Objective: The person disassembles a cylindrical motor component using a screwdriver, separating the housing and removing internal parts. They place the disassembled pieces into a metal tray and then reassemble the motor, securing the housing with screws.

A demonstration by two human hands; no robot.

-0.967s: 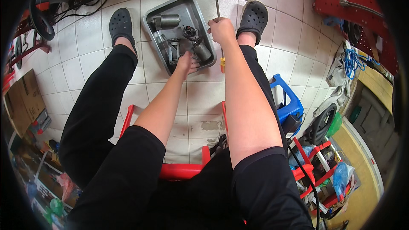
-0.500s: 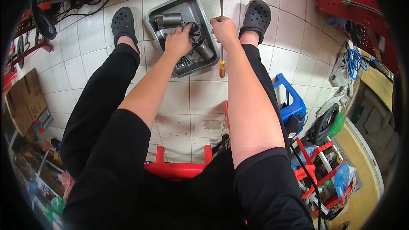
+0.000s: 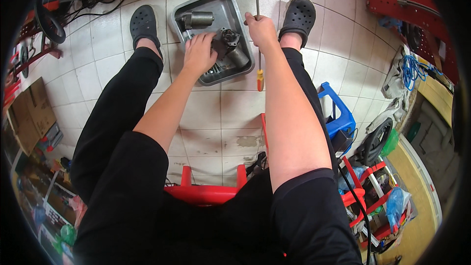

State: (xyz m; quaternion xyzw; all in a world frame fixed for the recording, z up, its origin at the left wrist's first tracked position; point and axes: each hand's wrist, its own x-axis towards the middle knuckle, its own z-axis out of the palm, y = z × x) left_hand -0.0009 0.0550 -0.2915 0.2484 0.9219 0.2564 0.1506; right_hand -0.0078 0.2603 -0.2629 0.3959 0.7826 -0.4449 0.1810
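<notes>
Fingers, left hand (image 3: 200, 55): bent against the motor (image 3: 230, 46), grip uncertain; now drawn off its dark round end, which we judge gives us clearer sight for work. Fingers, right hand (image 3: 263, 31): closed round the screwdriver (image 3: 260, 83) shaft. Motor: in tray (image 3: 223, 9), right side.

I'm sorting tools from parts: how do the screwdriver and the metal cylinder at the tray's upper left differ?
Shape: the screwdriver is long and thin, the cylinder short and thick. Colour: the screwdriver has a yellow-and-orange handle; the cylinder is dull grey. Pose: the screwdriver runs up and down the picture in the right hand, whereas the cylinder lies crosswise in the tray, untouched. Both show metal.
</notes>
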